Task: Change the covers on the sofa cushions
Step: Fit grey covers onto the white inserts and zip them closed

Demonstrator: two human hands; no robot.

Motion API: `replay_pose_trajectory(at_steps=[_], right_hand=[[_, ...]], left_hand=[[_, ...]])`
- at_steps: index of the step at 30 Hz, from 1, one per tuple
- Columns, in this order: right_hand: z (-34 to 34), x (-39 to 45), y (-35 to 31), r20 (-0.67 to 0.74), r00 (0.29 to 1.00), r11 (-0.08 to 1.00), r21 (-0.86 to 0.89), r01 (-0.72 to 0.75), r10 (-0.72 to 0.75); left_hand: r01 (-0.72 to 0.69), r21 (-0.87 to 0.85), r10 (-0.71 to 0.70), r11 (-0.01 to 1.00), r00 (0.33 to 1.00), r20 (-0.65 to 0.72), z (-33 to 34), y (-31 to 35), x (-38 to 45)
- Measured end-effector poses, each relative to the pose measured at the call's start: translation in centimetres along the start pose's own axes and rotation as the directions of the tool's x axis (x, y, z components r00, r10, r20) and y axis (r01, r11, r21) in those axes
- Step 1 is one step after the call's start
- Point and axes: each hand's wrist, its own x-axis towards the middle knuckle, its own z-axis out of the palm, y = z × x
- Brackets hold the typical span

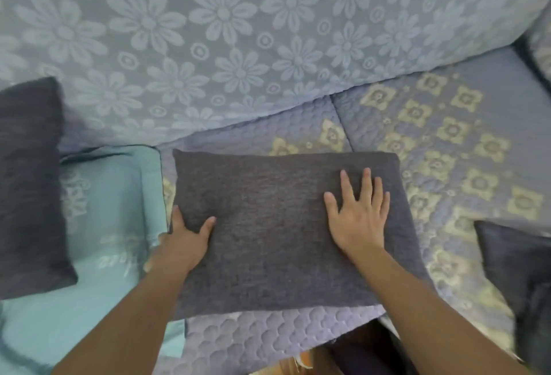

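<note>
hiding left hand [182,240] fingers: grey cushion [277,225]

The dark grey cushion [268,225] is a coarse, matt woven cloth. The sofa seat cover [447,142] at 2 o'clock looks like quilted cotton, the backrest throw [238,31] at 12 is soft flower-patterned weave, also matt.

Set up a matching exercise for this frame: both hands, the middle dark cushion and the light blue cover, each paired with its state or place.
Things:
1. left hand
2. right hand
3. middle dark cushion
4. light blue cover

States or places:
A. lies flat on the sofa seat
B. grips the cushion's left edge
C. spread beside the cushion, on its left
D. rests flat, fingers spread, on top

Pairs: 1-B, 2-D, 3-A, 4-C
</note>
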Motion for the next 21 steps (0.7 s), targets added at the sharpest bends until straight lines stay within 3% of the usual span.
replay_pose_trajectory(at_steps=[2, 3, 4, 5, 7, 8, 9, 12, 14, 15, 17, 19, 20, 21], right_hand=[[-1.5, 0.3, 1.5, -0.062, 0.961, 0.939, 0.238, -0.249, 0.271], [-1.9, 0.5, 3.4, -0.011, 0.923, 0.866, 0.35, -0.356, 0.384], [-2.0, 0.5, 5.8, 0.104, 0.872, 0.752, 0.465, -0.467, 0.477], [-2.0, -0.1, 8.2, 0.286, 0.794, 0.57, 0.57, -0.591, 0.537], [-2.4, -2.5, 10.6, 0.605, 0.618, 0.207, 0.61, -0.765, 0.502], [-2.5, -3.5, 10.6, 0.649, 0.604, 0.153, 0.613, -0.775, 0.463], [-2.7, -3.6, 10.0, 0.622, 0.641, 0.179, 0.64, -0.747, 0.45], [-4.6, -1.0, 8.5, 0.23, 0.784, 0.455, 0.706, -0.542, 0.577], [-6.6, 1.9, 8.0, 0.12, 0.856, 0.576, 0.691, -0.436, 0.503], [-7.1, 3.2, 8.6, 0.129, 0.877, 0.636, 0.64, -0.431, 0.464], [-6.9, 5.0, 11.7, 0.209, 0.841, 0.708, 0.461, -0.535, 0.499], [-6.6, 4.9, 13.7, 0.207, 0.795, 0.695, 0.395, -0.601, 0.571], [-6.0, 4.1, 14.2, 0.186, 0.779, 0.649, 0.456, -0.609, 0.599], [-5.3, 2.7, 14.9, 0.163, 0.763, 0.599, 0.526, -0.603, 0.625]], left_hand=[[-0.019, -0.179, 0.021, 0.984, 1.0, 0.008, 0.2, -0.5, -0.1], [-0.003, -0.266, 0.0, 0.964, 1.0, -0.012, 0.1, -1.1, -0.5], [0.023, -0.329, -0.024, 0.944, 1.0, 0.0, -0.1, -1.5, -1.2], [0.057, -0.343, -0.059, 0.937, 0.998, 0.004, 0.1, -1.7, -1.7], [0.1, -0.337, -0.121, 0.936, 0.992, -0.041, 1.3, -1.9, -2.7], [0.109, -0.331, -0.146, 0.937, 0.985, -0.091, 1.9, -1.4, -3.5], [0.108, -0.309, -0.16, 0.945, 0.975, -0.151, 2.2, -0.9, -4.1], [0.143, -0.313, -0.208, 0.939, 0.96, -0.187, 3.4, -0.3, -5.1], [0.194, -0.295, -0.263, 0.935, 0.94, -0.216, 3.8, -0.7, -5.8], [0.151, -0.207, -0.21, 0.967, 0.931, -0.299, 3.8, -1.1, -6.2], [-0.176, 0.068, 0.187, 0.982, 0.86, -0.476, 4.3, -0.5, -7.7], [-0.433, 0.302, 0.527, 0.849, 0.729, -0.437, 5.4, 1.7, -9.5], [-0.47, 0.35, 0.581, 0.81, 0.721, -0.377, 6.0, 3.2, -10.2], [-0.467, 0.367, 0.578, 0.804, 0.76, -0.298, 6.9, 4.9, -10.6]])
